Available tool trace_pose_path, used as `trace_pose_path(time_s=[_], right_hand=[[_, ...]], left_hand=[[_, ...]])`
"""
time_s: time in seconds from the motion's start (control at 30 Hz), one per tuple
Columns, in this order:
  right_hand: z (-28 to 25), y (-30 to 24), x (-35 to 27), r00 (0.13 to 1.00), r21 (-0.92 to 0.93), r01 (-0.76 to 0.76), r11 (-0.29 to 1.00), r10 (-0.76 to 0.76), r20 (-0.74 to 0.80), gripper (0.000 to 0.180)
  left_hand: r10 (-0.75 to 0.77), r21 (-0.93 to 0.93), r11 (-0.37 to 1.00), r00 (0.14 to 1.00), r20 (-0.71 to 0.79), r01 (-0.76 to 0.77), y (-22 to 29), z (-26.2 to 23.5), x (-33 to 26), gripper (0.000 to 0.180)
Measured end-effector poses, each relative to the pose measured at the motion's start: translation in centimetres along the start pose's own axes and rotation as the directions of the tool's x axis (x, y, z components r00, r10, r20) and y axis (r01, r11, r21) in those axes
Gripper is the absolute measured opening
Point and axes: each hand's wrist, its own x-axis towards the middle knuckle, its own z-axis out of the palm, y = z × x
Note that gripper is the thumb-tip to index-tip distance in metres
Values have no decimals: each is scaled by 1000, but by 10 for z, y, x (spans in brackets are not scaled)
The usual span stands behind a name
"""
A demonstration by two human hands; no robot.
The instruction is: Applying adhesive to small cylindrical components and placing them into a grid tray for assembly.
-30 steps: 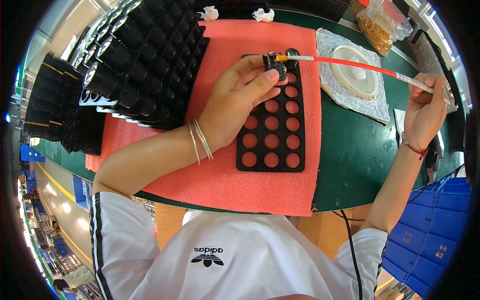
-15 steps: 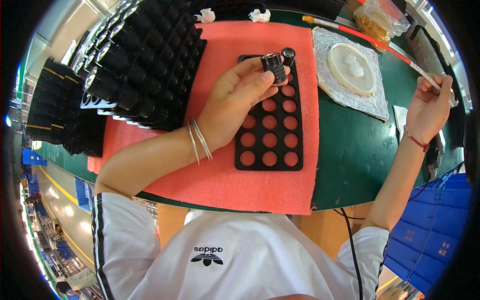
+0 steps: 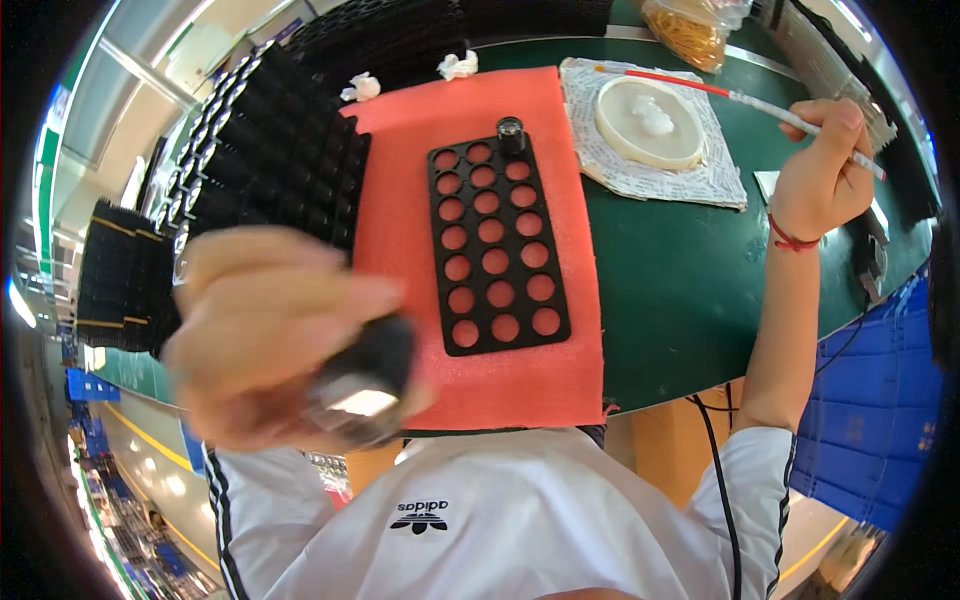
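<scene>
My left hand (image 3: 280, 340) is raised close to the camera and smeared by motion. Its fingers are wrapped round a black cylindrical part (image 3: 375, 375) with a shiny, reflective end. On the right, my right hand (image 3: 825, 175) grips a thin brush (image 3: 705, 88) by its white-wrapped end, the bristle tip pointing left above the newsprint pad. A black tray with round holes (image 3: 515, 307) lies on the red cloth (image 3: 585, 350). One similar black cylinder (image 3: 510, 135) stands in the tray's far right hole; the other holes show red cloth.
A round pale dish (image 3: 610, 135) with white, wet-looking lumps rests on a newsprint-covered pad (image 3: 715, 190). Stacked trays of black cylinders (image 3: 290, 150) rise at the left. Two crumpled tissues (image 3: 458, 66) lie at the far edge, and a bag of yellowish strands (image 3: 690, 35) at the back.
My left hand has come from above the tray toward the camera and left, still holding the cylinder. The brush has moved nearer, its tip from beyond the newsprint to above its far edge.
</scene>
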Motion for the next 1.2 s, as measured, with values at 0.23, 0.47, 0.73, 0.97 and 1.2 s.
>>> trace_pose_path(time_s=[0.23, 0.47, 0.73, 0.97, 1.2], right_hand=[[-3, -6, -1, 996, 47, 90, 995, -88, -34, 33], [0, -12, -5, 985, -124, 130, 984, -114, 129, 35], [6, -17, -5, 973, -17, 53, 998, -48, 224, 36], [4, -3, 5, 987, -14, -156, 988, 156, 42, 38], [-1, -4, 12, 972, -253, -125, 959, 68, -225, 39]], left_hand=[[209, 491, 861, 786, -583, 135, 4, -62, -43, 27], [-299, 291, 575, 527, -795, 764, -8, -71, -80, 25], [-456, 61, 589, 393, -798, 806, -22, -55, -84, 25], [-510, 60, 530, 374, -774, 846, -26, -58, -96, 24], [-492, 71, 563, 403, -772, 823, -20, -51, -89, 18]])
